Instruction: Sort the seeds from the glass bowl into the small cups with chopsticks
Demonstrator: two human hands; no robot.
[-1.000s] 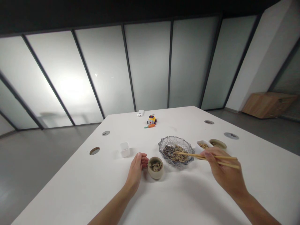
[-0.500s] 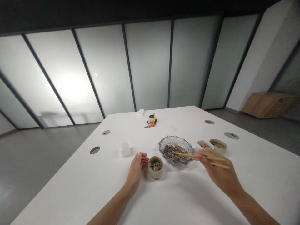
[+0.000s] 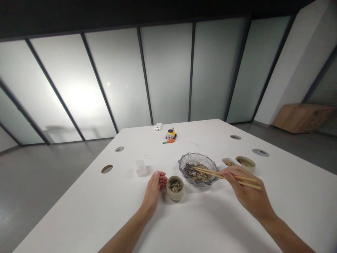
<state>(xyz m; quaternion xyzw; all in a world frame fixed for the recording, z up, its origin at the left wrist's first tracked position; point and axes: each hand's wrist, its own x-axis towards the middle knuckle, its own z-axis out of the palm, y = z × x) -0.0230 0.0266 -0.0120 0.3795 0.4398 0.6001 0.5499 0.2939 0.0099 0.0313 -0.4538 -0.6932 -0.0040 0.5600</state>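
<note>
A pair of wooden chopsticks (image 3: 214, 173) is gripped in my right hand (image 3: 249, 189), tips down among the seeds in a clear glass bowl (image 3: 181, 162) with a scalloped rim. Striped seeds (image 3: 202, 174) lie on the bowl's right side, darker pieces (image 3: 189, 170) on its left. My left hand (image 3: 155, 182) rests on the table, fingers loosely curved and holding nothing, at the left side of a small pale green cup (image 3: 175, 196). Whether the fingertips touch the cup I cannot tell. Striped seeds (image 3: 175, 186) lie inside this cup.
Behind my right hand stand a white dish (image 3: 223, 160) of light pieces and a second green cup (image 3: 250, 168). A clear plastic box (image 3: 140, 168) sits left. Farther back are an orange toy carrot (image 3: 170, 141), a yellow toy vehicle (image 3: 171, 134) and a white box-shaped device (image 3: 158, 127).
The chopstick tips have shifted slightly left and up within the glass bowl, and the two sticks' tips look closer together. My left hand and the cup stay put.
</note>
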